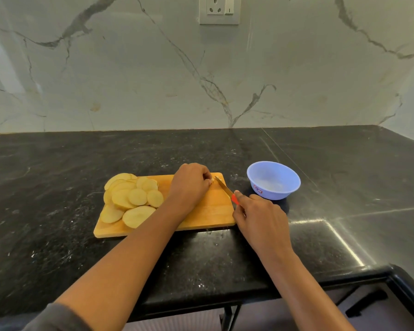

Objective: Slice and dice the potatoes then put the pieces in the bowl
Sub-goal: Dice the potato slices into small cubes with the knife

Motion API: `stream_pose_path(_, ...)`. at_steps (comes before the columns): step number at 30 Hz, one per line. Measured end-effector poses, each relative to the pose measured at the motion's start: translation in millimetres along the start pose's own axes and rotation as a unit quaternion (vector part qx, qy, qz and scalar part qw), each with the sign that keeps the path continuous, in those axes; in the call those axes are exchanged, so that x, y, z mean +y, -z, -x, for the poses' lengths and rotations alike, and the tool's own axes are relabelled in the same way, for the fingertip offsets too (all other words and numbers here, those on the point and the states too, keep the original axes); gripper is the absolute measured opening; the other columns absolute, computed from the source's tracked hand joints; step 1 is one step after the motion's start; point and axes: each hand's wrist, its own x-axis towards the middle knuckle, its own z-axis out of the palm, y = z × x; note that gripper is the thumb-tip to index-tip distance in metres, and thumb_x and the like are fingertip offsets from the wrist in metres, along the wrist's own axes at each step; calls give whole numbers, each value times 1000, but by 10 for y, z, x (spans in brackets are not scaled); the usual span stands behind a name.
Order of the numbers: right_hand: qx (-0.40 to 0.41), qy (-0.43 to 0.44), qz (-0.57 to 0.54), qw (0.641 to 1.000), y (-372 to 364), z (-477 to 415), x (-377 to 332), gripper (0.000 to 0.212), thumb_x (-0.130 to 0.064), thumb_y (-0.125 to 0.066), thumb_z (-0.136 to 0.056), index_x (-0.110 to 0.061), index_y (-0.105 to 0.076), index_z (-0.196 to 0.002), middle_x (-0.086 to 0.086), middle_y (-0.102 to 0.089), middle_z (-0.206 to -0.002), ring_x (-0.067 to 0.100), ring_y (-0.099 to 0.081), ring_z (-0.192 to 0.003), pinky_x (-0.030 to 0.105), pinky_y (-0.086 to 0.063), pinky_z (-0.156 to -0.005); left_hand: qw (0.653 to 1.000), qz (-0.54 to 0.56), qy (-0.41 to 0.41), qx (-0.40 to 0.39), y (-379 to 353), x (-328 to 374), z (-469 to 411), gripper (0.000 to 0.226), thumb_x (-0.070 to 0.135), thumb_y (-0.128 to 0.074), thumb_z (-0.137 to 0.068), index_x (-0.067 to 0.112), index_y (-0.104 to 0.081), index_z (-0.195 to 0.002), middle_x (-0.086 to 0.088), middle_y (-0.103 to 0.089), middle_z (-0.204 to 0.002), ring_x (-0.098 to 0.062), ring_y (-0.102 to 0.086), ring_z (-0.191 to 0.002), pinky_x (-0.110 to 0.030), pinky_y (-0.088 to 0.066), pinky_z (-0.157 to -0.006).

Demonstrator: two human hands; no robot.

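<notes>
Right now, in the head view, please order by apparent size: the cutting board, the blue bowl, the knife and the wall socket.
1. Cutting board.
2. Bowl.
3. Wall socket: nearly like the bowl, but farther away and cut by the top edge, so unsure.
4. Knife, its handle partly hidden in the right hand.
</notes>
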Motion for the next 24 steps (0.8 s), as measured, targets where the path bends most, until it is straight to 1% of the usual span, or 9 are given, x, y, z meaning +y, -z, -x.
stream_pose_path(2, 3, -4, -18, 1000, 13, 18, 14, 42, -33, -40, -98, -33, -45, -139, -9, -47, -78, 11, -43, -65, 16, -17, -46, 1000, 7, -2, 2, -18, 32, -25, 21, 26, -61, -92, 20, -71, -110, 2, -70, -109, -11, -60, -101, -24, -44, -89)
stream_pose_path(6, -1, -1, -41, 999, -2, 1, 27, 42, -35, -40, -98, -34, -44, -140, -10, -47, -79, 10, -45, -67, 14, -19, -47, 1000, 6, 0, 12, -46, 25, -54, 21, 28, -61, -92, 21, -71, -110, 2, -69, -109, -10, -61, -97, -21, -42, -84)
stream_pose_path(10, 3, -15, -48, 999, 7, 103, 44, 42, -33, -42, -97, -34, -45, -139, -7, -46, -78, 12, -45, -65, 15, -19, -47, 1000, 2, 9, 20, -57, -9, -64, 22, 33, -63, -90, 21, -71, -108, 3, -69, -107, -8, -57, -91, -24, -44, -85)
stream_pose_path(12, 8, -21, -54, 998, 5, 145, 55, 43, -32, -45, -95, -33, -48, -137, -6, -47, -77, 13, -46, -65, 16, -19, -48, 1000, -1, 7, 22, -64, -21, -65, 21, 32, -62, -91, 22, -71, -107, 3, -69, -106, -6, -55, -88, -28, -46, -89)
stream_pose_path(15, 17, -29, -64, 997, -19, 146, 55, 42, -31, -49, -92, -32, -54, -133, -5, -49, -77, 14, -48, -64, 19, -22, -48, 1000, -15, 1, 26, -71, -33, -51, 18, 28, -60, -93, 25, -72, -105, 4, -70, -107, -11, -58, -98, -35, -48, -95)
stream_pose_path(20, 36, -31, -65, 997, -29, 147, 28, 40, -31, -52, -91, -30, -57, -130, -4, -52, -78, 15, -51, -63, 19, -23, -47, 998, -40, 3, 38, -22, -62, -2, 19, 31, -58, -94, 32, -69, -109, 9, -67, -113, -13, -53, -112, -39, -37, -99)
stream_pose_path(22, 50, -32, -65, 996, -52, 135, 30, 38, -29, -56, -89, -28, -60, -127, -3, -51, -76, 17, -52, -61, 21, -24, -47, 998, -32, 7, 47, 37, -90, 21, 19, 30, -58, -94, 33, -69, -109, 10, -67, -113, -13, -53, -114, -42, -34, -104)
stream_pose_path(24, 54, -23, -54, 997, -80, 132, 34, 36, -26, -61, -86, -26, -64, -122, -3, -50, -75, 18, -53, -56, 23, -26, -45, 998, -7, 4, 62, 113, -137, 64, 18, 30, -60, -93, 34, -69, -108, 11, -68, -108, -11, -56, -109, -43, -33, -106)
